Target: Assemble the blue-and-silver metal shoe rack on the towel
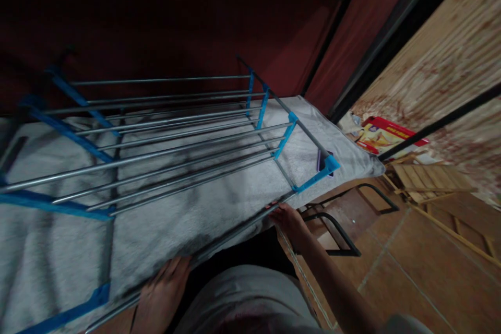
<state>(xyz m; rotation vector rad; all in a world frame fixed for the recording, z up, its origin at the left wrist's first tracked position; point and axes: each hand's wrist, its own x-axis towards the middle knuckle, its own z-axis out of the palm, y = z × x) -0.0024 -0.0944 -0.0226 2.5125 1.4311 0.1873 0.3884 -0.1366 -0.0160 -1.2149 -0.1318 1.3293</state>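
A drying rack [183,152] with grey metal bars and blue plastic joints stands on a pale grey cloth [219,209] in front of me. Its long front bar [235,232] runs along the near edge of the cloth. My left hand [162,289] is closed over this bar at the lower middle, its fingers bent across the top. Farther right, near the blue corner joint [309,182], my right hand [288,219] grips the same bar, its fingertips partly hidden. A dark phone-like object [323,164] lies on the cloth beyond that joint.
Dark red panels [176,26] rise behind the rack. To the right are a chair with black metal arms [336,235], a wooden slatted piece [426,182] and a red and yellow package [387,138]. A tiled floor [415,266] shows below.
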